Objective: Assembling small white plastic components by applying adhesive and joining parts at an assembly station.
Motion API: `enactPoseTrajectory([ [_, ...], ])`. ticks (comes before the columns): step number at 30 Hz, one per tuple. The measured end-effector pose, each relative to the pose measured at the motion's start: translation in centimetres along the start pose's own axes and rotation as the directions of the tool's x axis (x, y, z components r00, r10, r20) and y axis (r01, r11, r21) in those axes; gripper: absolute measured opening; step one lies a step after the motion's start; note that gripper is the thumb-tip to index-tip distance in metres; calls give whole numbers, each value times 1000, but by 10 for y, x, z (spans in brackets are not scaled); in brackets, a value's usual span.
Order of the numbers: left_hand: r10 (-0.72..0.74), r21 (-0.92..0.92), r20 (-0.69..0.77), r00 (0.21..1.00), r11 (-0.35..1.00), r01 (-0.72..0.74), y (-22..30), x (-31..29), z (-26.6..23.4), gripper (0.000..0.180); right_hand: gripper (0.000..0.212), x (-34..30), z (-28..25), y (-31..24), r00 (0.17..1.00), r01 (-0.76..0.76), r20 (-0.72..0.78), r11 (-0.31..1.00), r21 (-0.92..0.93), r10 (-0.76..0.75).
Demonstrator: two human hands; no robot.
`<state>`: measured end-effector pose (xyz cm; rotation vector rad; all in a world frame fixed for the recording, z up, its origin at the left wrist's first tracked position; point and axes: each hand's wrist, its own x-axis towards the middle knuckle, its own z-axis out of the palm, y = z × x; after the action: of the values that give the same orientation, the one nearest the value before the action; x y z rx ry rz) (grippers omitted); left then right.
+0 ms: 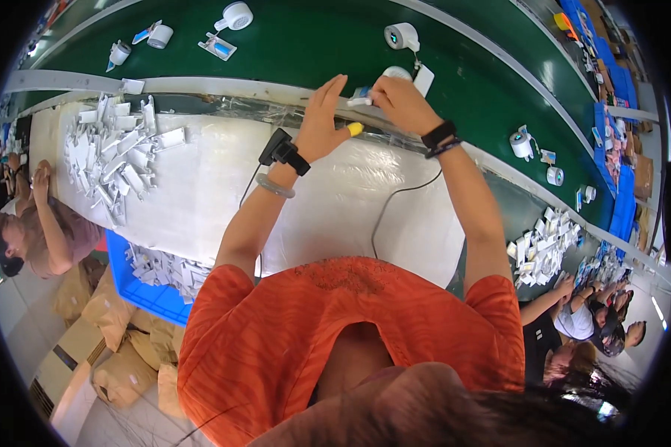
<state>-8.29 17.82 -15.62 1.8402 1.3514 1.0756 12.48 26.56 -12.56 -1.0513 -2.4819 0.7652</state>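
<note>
My left hand (321, 125) is open over the near edge of the green conveyor belt (298, 52), fingers stretched and together, a yellow finger cot (356, 129) on the thumb. It holds nothing. To its right, my right hand (405, 106) has its fingers curled in a pinch on a small white-and-blue part (361, 97). Just beyond those fingers lies a round white device (397, 73), partly hidden by the hand, with a flat white piece (423, 80) beside it. Whether these are joined to the pinched part I cannot tell.
More round white devices (401, 36) lie along the belt. A pile of white plastic parts (119, 153) covers the left of the white worktop (298, 223); a blue bin (130, 287) holds more. A black cable (380, 216) crosses the worktop. Co-workers sit left and right.
</note>
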Motion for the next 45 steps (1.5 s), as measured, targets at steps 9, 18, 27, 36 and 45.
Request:
enactPoseTrajectory([
  [9,-274,-579,162,948,752,316,93,-63,-5,37,21,-106,-21,-113,967,-232,160,423,876,198],
  [18,-153,-374,456,877,861,345,177,-82,-44,40,27,-190,-24,-140,937,-315,348,493,811,26],
  [27,-206,-400,613,762,752,525,215,-96,-57,38,16,-212,-16,-177,962,-135,-139,850,510,236],
  [36,-139,-606,559,818,605,516,205,-116,-27,37,18,-226,-18,-214,810,-14,-468,810,586,353],
  [45,-191,-751,337,922,536,385,211,-126,-11,38,21,-228,-24,-210,728,-4,-685,999,52,39],
])
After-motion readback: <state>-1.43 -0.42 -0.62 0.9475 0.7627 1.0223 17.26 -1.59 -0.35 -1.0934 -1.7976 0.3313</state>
